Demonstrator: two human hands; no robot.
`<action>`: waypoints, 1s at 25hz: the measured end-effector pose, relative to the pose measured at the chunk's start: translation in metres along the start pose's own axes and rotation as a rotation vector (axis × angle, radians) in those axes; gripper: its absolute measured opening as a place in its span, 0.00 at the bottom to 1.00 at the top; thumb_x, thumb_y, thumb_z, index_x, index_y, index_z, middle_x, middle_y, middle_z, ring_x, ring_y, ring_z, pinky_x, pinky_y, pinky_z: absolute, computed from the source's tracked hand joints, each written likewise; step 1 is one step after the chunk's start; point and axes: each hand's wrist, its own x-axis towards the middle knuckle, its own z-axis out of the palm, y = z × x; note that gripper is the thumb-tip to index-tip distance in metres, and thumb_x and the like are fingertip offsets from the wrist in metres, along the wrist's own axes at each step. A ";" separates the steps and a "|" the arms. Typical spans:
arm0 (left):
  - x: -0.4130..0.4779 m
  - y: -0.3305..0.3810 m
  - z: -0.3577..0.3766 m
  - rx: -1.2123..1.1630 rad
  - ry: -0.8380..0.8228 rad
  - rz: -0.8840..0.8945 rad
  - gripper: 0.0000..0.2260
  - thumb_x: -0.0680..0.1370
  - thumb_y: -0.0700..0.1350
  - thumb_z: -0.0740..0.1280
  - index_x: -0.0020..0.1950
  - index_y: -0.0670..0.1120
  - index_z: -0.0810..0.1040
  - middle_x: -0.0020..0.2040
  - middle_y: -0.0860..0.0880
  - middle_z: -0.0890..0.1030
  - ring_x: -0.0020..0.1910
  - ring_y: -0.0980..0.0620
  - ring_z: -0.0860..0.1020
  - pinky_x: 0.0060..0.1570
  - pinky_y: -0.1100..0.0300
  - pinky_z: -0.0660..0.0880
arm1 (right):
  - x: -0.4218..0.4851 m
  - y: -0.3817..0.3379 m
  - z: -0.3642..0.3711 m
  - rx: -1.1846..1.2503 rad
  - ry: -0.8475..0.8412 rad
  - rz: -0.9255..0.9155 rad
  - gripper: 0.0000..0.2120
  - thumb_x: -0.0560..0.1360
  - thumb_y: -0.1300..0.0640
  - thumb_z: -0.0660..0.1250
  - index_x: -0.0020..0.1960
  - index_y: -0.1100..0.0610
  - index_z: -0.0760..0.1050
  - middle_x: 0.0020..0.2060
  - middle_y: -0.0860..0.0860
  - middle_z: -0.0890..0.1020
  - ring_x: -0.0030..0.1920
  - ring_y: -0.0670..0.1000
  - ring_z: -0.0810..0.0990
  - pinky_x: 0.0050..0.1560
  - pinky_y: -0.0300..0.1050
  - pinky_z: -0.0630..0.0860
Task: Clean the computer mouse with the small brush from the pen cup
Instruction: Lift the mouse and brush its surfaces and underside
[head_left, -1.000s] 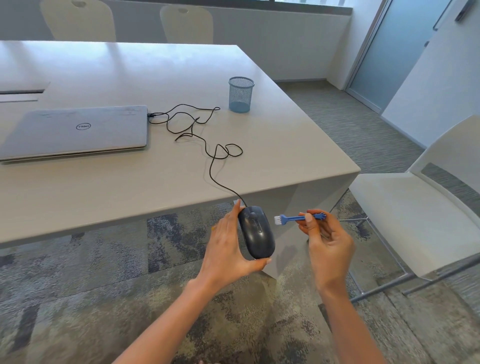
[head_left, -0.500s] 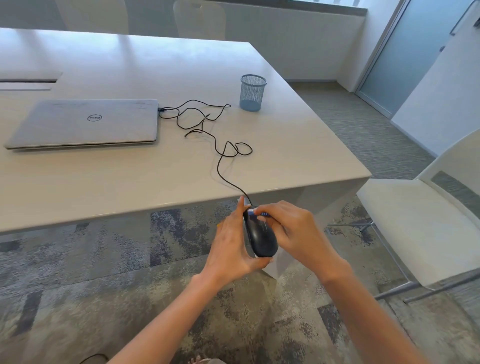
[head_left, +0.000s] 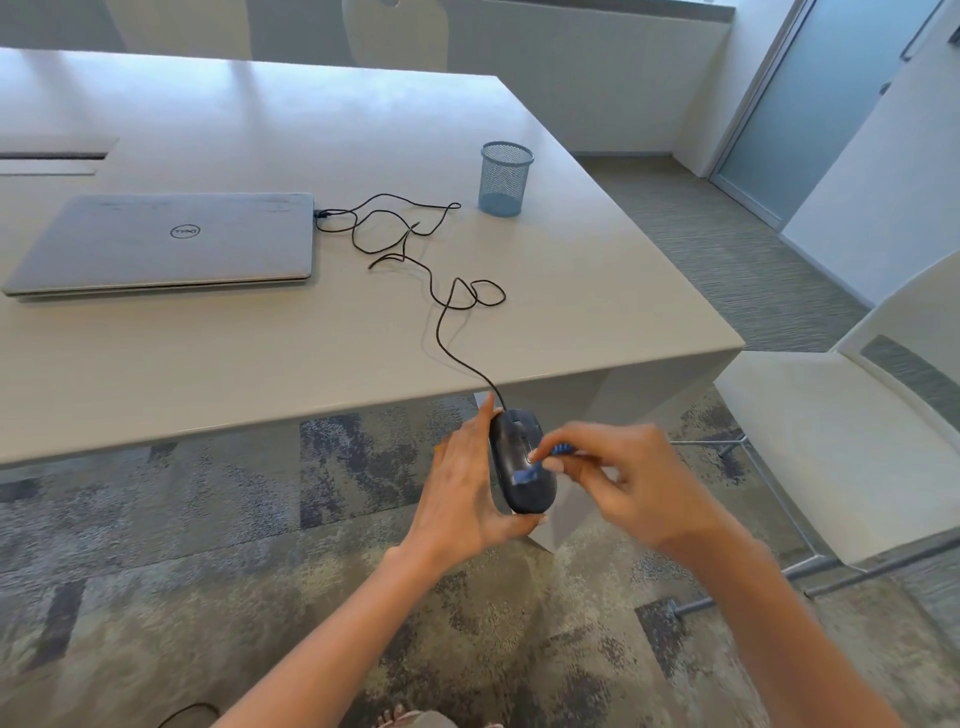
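A pale wood-grain table (head_left: 260, 364) fills the upper part of the view, above a mottled grey and blue carpet (head_left: 182, 545). Just below the table's near edge, in the air over the carpet, the left hand (head_left: 467, 488) grips a glossy black corded computer mouse (head_left: 511, 462). The fingers lie along its left side and the thumb wraps under its rear end. The mouse is held with its top toward the camera and its wheel end up toward the table edge.

Just right of that grip, the right hand (head_left: 623, 483) pinches a small blue plastic brush (head_left: 558, 449) between thumb and fingertips. The brush's head end lies across the mouse's back and is too blurred to show the bristles.

A thin black cable (head_left: 441, 312) runs from the mouse's front up over the table edge. It loops across the top to a closed silver laptop (head_left: 166, 244), up and left of the grip. A blue wire-mesh pen cup (head_left: 505, 179) stands upright well above the grip, beyond the cable loops. A white chair with metal legs (head_left: 831, 441) stands to the right of the hands.
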 end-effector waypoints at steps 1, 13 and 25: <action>0.000 0.000 0.000 -0.003 -0.001 -0.016 0.59 0.63 0.65 0.78 0.82 0.51 0.44 0.74 0.52 0.66 0.73 0.51 0.65 0.71 0.50 0.63 | 0.007 0.001 -0.004 0.001 0.059 -0.011 0.07 0.76 0.65 0.70 0.51 0.57 0.83 0.41 0.47 0.87 0.41 0.43 0.84 0.43 0.33 0.77; -0.007 0.003 -0.008 0.030 0.050 -0.012 0.57 0.63 0.68 0.74 0.82 0.47 0.49 0.75 0.52 0.67 0.73 0.54 0.65 0.69 0.59 0.57 | -0.001 0.013 0.007 -0.040 0.059 -0.028 0.06 0.78 0.61 0.68 0.52 0.56 0.82 0.42 0.49 0.87 0.40 0.47 0.84 0.40 0.43 0.79; 0.000 0.004 -0.010 0.057 0.088 0.005 0.57 0.62 0.66 0.77 0.81 0.50 0.50 0.74 0.52 0.66 0.72 0.55 0.64 0.69 0.56 0.60 | 0.012 0.004 0.003 -0.003 0.202 0.017 0.04 0.77 0.63 0.70 0.50 0.58 0.82 0.41 0.50 0.87 0.38 0.55 0.85 0.38 0.50 0.79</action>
